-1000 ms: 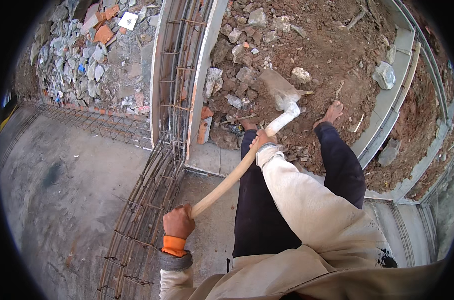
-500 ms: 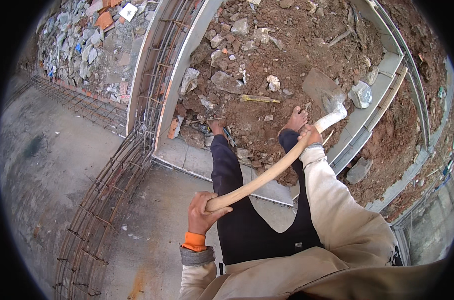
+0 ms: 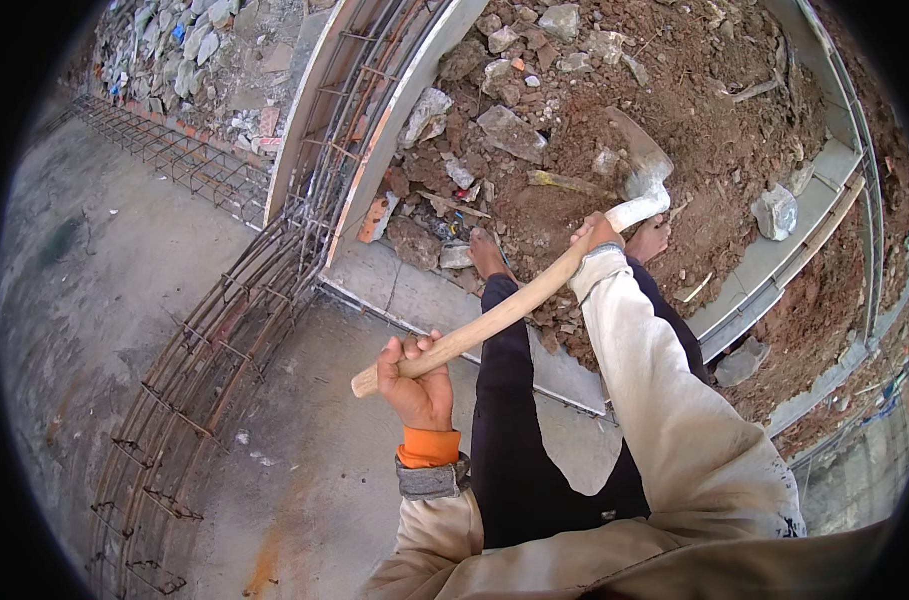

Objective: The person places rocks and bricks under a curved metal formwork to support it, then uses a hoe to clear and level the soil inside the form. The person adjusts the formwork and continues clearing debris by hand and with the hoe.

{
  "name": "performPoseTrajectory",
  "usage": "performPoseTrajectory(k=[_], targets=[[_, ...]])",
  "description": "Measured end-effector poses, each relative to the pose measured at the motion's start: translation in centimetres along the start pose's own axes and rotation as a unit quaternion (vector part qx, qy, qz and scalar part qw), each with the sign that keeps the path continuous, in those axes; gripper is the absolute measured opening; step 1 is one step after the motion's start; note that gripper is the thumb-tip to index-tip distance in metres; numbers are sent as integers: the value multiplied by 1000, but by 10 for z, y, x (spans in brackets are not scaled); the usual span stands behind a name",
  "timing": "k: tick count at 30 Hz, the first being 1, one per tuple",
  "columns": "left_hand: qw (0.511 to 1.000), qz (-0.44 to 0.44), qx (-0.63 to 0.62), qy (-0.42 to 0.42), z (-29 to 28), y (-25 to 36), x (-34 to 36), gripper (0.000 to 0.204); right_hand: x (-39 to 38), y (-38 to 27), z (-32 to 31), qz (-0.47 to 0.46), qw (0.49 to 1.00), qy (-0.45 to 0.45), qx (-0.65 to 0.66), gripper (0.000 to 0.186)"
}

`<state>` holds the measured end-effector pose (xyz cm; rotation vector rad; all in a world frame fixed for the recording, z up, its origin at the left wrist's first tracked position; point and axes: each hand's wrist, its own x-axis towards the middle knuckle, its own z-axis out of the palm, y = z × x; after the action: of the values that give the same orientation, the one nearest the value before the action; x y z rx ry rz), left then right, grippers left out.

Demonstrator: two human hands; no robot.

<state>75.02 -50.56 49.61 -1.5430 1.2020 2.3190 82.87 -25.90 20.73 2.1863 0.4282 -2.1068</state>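
Observation:
I hold a hoe with a long, pale, curved wooden handle and a broad metal blade. My right hand is closed around the handle close to the whitish metal neck. My left hand holds the handle near its butt end, palm partly showing and fingers curled loosely about the wood. The blade rests on or just above reddish-brown soil, beyond my feet. A yellowish stick lies beside the blade, its right end near the metal.
Grey boards frame the soil, and my bare feet stand inside them. To the left runs a rebar cage over concrete. A pale stone sits by the right-hand board; several rocks lie at the left. Rubble is heaped farther off.
The hoe blade has shifted left over the soil, away from the pale stone and toward the stick. My left hand has changed its hold, and the butt end now sticks out past it.

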Motion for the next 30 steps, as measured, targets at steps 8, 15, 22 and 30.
performPoseTrajectory(k=[8, 15, 22, 30], targets=[[992, 90, 87, -30, -19, 78, -14, 20, -58, 88, 38, -9, 999, -31, -11, 14], [980, 189, 35, -59, -92, 160, 0, 21, -115, 176, 134, 79, 994, -57, -51, 15], [979, 122, 11, -161, -82, 149, 17, 19, -143, 126, 100, 6, 996, -62, 64, 17], [988, -106, -3, -109, -26, -19, 37, 16, -11, -11, -81, -129, 985, 113, -17, 13]])
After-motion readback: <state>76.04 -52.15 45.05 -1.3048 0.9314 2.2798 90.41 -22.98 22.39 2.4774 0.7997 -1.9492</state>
